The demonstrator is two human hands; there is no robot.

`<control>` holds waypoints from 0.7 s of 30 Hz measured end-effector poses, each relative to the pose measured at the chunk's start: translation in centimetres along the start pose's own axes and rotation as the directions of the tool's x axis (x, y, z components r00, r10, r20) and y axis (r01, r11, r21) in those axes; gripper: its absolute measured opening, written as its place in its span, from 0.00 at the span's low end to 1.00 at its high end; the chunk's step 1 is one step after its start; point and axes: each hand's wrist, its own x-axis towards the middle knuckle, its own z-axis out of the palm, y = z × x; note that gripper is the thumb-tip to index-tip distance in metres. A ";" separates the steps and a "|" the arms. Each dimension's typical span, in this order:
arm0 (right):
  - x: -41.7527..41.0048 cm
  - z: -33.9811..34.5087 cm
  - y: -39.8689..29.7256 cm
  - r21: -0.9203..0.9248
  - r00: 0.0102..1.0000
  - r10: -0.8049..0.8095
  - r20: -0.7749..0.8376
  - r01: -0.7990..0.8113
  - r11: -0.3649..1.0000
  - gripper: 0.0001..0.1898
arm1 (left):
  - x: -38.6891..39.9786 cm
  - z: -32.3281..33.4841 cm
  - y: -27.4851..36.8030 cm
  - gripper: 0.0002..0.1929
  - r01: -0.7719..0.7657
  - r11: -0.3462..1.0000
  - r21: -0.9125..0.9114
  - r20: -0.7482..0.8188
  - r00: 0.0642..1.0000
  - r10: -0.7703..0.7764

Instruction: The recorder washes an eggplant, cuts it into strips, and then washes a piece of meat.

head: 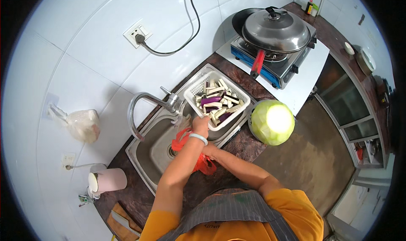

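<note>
A white plastic basket (190, 96) with cut eggplant strips (212, 100), white with purple skin, rests over the far part of a stainless steel sink (152, 155). My left hand (201, 126), with a pale bangle on the wrist, has its fingers at the basket's near corner; whether they grip the rim is unclear. Below it my right hand (211, 151) is closed on a red plastic bag (206, 165), its fingers mostly hidden by my left wrist. The bag also shows left of that wrist, above the sink basin.
The curved faucet (136, 96) arches over the sink's left side. Beyond stands a gas stove (279, 73) carrying a lidded wok (276, 28). A pale green round faceted thing (271, 123) sits at the counter's right edge. Leftward are a pink kettle (111, 179) and a knife (122, 220).
</note>
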 end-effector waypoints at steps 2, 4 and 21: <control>-0.8 1.6 0.0 -0.151 0.999 0.040 -0.020 -0.042 0.988 0.34 | 2.4 -2.2 -2.2 0.09 -0.052 0.998 0.018 -0.003 0.999 0.052; -1.2 1.6 0.2 -0.234 0.997 0.071 -0.036 -0.078 0.969 0.35 | 3.9 -3.0 -4.2 0.07 -0.084 0.995 0.048 0.053 0.995 0.082; -0.6 3.4 1.1 -0.114 0.975 -0.173 0.142 0.190 0.975 0.39 | -3.0 -6.3 0.1 0.18 -0.454 0.869 0.196 0.194 0.887 0.419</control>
